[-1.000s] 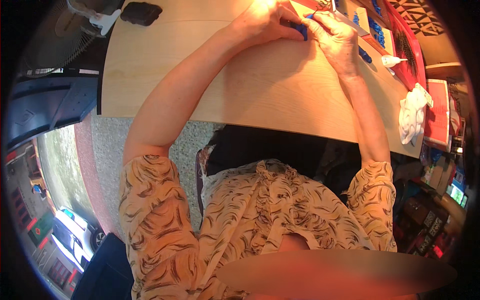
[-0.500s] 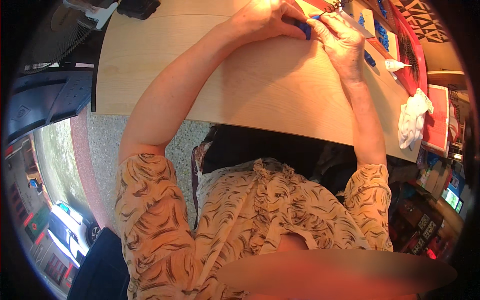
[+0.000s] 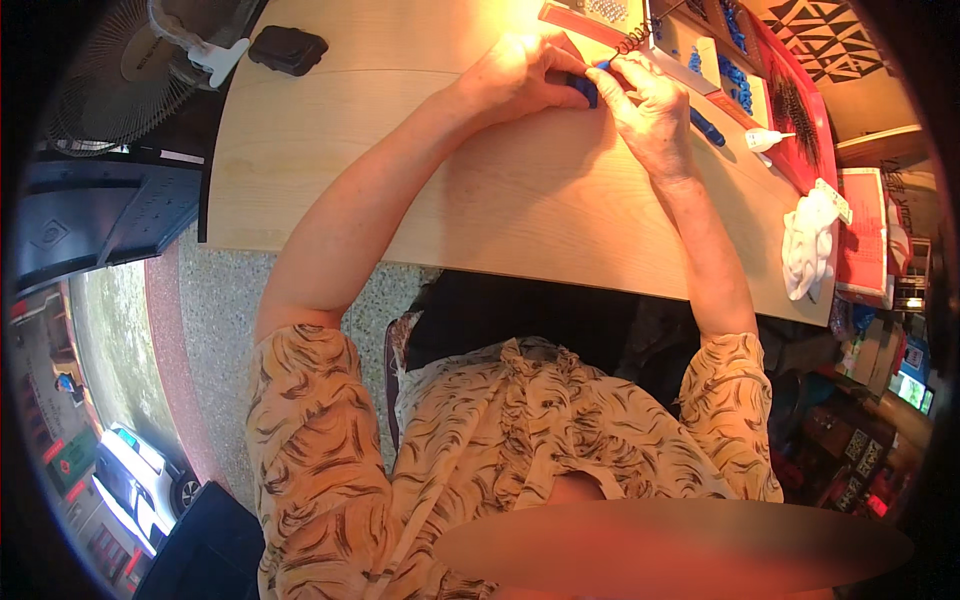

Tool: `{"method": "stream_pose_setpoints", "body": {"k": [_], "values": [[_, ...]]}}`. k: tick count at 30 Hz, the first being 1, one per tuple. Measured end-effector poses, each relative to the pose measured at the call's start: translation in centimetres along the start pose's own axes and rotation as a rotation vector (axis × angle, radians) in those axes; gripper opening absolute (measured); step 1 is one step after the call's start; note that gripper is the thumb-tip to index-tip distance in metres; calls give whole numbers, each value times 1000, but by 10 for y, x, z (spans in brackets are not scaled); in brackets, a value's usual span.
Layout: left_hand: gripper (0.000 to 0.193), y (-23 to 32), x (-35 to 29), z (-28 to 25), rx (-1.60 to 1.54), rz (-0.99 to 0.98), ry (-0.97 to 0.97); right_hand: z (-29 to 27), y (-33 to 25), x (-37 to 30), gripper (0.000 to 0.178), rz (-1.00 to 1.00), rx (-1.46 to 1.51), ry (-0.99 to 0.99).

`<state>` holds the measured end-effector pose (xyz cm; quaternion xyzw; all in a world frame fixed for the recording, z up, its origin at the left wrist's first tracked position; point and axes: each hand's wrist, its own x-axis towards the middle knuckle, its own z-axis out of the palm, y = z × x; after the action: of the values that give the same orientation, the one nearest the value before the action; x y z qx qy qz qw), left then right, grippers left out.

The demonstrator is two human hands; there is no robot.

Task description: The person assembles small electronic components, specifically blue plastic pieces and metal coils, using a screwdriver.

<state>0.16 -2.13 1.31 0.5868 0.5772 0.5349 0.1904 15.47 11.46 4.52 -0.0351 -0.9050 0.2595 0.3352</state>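
Over the far part of the table, my left hand is closed, its thumb and fingers gripping a small dark-blue piece. Close beside it, my right hand pinches a small bright-blue part between thumb and fingers. A dark coiled cord runs up and away from that blue part; whether it is joined to it cannot be made out. The fingers partly cover both blue things, so their exact kind is hidden. Right of my right hand lies a blue rod-shaped piece on the light wooden table.
Compartmented trays with small blue parts stand at the far right, with a white nozzle bottle in front. A white cloth bundle lies at the right edge. At the far left are a black case and a fan.
The view has tilted, so the table and hands appear lower and more of the far side shows. Both hands stay together, still holding the blue pieces.
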Motion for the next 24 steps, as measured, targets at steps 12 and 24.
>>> {"method": "stream_pose_setpoints", "body": {"k": [12,24], "values": [[45,5,2,-13,180,-70,-58,-4,17,-2,19,81,166,-22],[31,-7,-6,-29,-149,-345,190,-10,50,-15,27,262,305,10]]}}
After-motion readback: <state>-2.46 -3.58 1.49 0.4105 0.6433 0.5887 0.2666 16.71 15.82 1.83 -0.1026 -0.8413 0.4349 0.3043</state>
